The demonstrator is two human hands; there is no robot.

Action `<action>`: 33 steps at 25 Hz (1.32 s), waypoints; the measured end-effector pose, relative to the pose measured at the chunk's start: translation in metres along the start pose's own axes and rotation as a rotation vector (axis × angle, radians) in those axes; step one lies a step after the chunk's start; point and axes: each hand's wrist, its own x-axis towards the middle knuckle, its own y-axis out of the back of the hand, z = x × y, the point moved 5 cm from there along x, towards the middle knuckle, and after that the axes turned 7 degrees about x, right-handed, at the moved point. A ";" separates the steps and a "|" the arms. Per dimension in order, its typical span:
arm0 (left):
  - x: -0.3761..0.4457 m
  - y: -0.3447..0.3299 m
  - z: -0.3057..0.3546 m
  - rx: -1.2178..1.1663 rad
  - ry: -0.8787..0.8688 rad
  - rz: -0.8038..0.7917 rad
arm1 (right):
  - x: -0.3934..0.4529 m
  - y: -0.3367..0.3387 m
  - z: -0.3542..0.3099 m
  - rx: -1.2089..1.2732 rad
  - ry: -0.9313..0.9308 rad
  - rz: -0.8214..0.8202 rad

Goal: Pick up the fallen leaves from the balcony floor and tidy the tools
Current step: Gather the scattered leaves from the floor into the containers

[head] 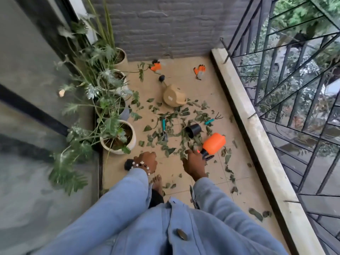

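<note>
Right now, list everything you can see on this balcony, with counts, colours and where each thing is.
Potted plants: about four, pale pots, along the left side.
Leaves: many, green, scattered mid-floor.
Watering can: one, tan, tipped over, far middle.
Gloves: two, orange and grey, apart near the back wall.
Sprayer: one, orange, lying right of centre.
Small pot: one, black, on its side among leaves.
Trowel: one, teal handle, mid-floor.
Hand rake: one, teal handle, near the ledge.
Railing: black, right side.
Left hand: beaded bracelet, fingers curled.
Right hand: next to the sprayer's nozzle.
</note>
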 end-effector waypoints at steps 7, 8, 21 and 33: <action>0.109 0.119 0.003 0.070 -0.079 0.074 | 0.101 0.067 -0.036 0.099 -0.080 0.096; 0.116 0.125 0.005 0.076 -0.082 0.081 | 0.109 0.070 -0.038 0.108 -0.087 0.093; 0.260 0.198 -0.018 -0.260 0.114 -0.013 | 0.324 0.145 -0.071 0.040 0.020 -0.078; 0.343 0.249 -0.048 -0.444 0.398 0.047 | 0.490 0.191 -0.136 -0.003 0.166 -0.210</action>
